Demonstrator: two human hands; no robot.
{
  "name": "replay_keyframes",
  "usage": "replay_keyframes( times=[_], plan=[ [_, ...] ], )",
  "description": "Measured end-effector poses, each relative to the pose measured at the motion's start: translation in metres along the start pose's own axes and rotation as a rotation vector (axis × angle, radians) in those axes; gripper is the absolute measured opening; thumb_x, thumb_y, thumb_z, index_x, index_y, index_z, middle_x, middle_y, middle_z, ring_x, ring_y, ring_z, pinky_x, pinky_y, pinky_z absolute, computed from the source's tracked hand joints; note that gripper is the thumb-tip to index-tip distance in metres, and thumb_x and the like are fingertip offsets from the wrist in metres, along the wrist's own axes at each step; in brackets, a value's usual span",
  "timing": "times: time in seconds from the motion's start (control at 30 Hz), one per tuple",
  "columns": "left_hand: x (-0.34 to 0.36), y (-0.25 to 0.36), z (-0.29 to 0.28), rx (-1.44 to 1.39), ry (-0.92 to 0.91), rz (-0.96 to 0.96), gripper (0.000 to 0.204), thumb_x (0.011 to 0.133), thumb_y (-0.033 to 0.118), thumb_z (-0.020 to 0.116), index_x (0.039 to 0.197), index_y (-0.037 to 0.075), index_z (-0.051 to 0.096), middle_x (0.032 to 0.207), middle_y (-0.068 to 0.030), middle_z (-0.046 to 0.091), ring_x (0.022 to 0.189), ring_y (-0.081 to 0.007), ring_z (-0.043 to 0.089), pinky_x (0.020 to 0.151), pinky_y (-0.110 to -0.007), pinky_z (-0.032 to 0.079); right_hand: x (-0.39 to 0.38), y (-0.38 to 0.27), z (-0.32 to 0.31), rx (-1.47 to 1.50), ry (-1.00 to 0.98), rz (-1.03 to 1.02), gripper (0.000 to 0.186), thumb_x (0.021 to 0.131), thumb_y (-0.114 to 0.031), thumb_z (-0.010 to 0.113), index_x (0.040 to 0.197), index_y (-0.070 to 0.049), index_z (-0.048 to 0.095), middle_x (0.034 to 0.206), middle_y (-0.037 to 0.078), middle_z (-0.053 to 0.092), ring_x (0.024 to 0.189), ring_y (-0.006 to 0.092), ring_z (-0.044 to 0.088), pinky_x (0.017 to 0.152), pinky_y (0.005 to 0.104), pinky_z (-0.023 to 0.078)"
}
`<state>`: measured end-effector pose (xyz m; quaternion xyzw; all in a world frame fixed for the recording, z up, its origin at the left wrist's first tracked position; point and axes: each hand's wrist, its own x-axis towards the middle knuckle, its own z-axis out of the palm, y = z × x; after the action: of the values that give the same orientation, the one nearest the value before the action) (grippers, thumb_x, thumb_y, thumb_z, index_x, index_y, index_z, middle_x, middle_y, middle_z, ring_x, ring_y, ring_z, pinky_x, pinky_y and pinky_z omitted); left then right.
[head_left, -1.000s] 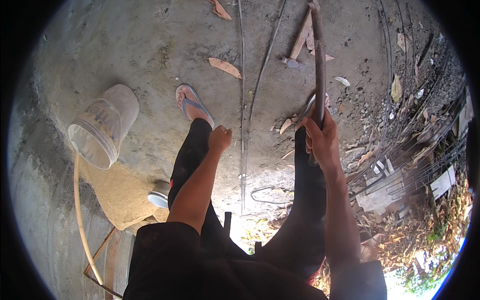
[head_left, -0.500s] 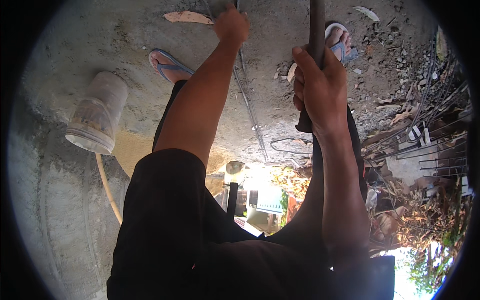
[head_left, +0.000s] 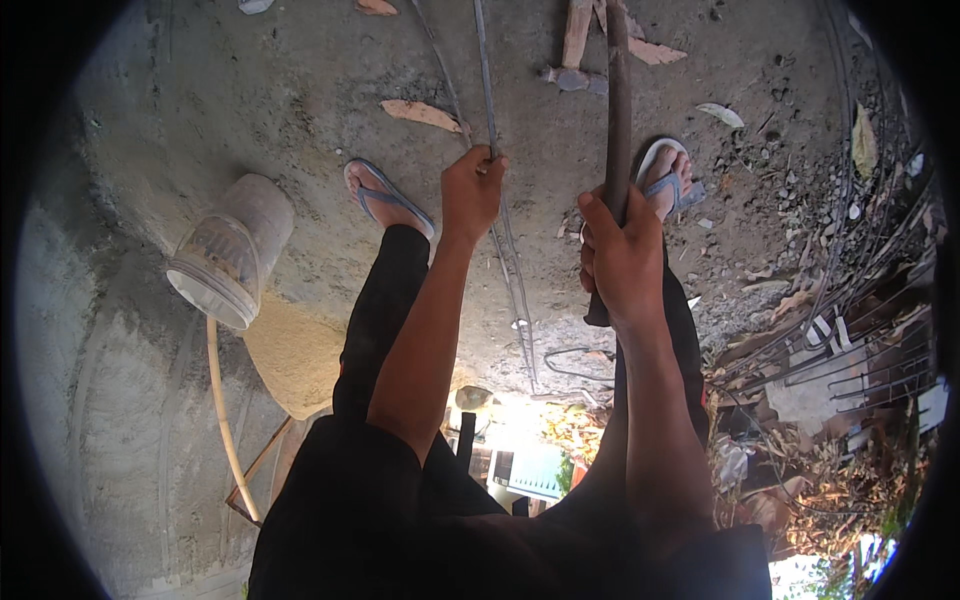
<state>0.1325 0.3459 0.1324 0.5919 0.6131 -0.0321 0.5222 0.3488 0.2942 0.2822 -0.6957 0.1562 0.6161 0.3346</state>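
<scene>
My left hand (head_left: 472, 190) is closed around a thin metal rod (head_left: 482, 80), with another rod (head_left: 433, 45) lying beside it on the ground. My right hand (head_left: 620, 255) grips a long dark metal pipe (head_left: 617, 100) near its lower end, thumb along the shaft. The pipe stretches forward past a wooden-handled hammer (head_left: 568, 78) on the concrete. Both hands are between my sandalled feet, above the ground.
A white plastic bucket (head_left: 222, 265) lies on its side at left, near a sand pile (head_left: 295, 360) and a pale pole (head_left: 225, 430). At right are bent rebar (head_left: 840, 380), rubble and dry leaves. Wood scraps (head_left: 420, 112) lie ahead.
My left hand reached forward to the rods, then drew back slightly, now closed on one. My right hand keeps holding the pipe. The camera's view has shifted.
</scene>
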Motion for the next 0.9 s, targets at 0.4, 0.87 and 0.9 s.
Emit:
replay_keyframes(
  times=[0.4, 0.87, 0.9],
  plan=[
    [0.015, 0.004, -0.031, 0.093, 0.113, -0.004, 0.019, 0.093, 0.017, 0.075, 0.101, 0.0, 0.071, 0.089, -0.0229, 0.075, 0.08, -0.0382, 0.074, 0.072, -0.043, 0.056, -0.015, -0.004, 0.008, -0.051, -0.029, -0.05, 0.018, 0.1, -0.018, 0.066, 0.1, -0.005, 0.054, 0.063, 0.001, 0.05, 0.043, 0.0104, 0.049, 0.037, 0.03, 0.039],
    [0.073, -0.003, -0.024, -0.161, 0.162, -0.086, 0.045, 0.095, 0.032, 0.079, 0.122, -0.002, 0.068, 0.108, -0.0202, 0.075, 0.095, -0.0296, 0.074, 0.083, -0.038, 0.057, -0.014, 0.004, 0.006, -0.024, -0.044, 0.01, 0.016, 0.102, -0.017, 0.065, 0.098, -0.007, 0.054, 0.065, -0.002, 0.048, 0.043, 0.0062, 0.044, 0.036, 0.0268, 0.035],
    [0.07, -0.018, -0.017, -0.153, 0.234, -0.058, 0.054, 0.093, 0.037, 0.08, 0.125, -0.003, 0.066, 0.115, -0.022, 0.074, 0.101, -0.0321, 0.074, 0.088, -0.039, 0.058, -0.015, 0.005, 0.006, -0.031, -0.057, -0.002, 0.016, 0.102, -0.017, 0.065, 0.099, -0.007, 0.054, 0.065, -0.003, 0.048, 0.043, 0.0059, 0.044, 0.036, 0.0266, 0.034]
  ],
)
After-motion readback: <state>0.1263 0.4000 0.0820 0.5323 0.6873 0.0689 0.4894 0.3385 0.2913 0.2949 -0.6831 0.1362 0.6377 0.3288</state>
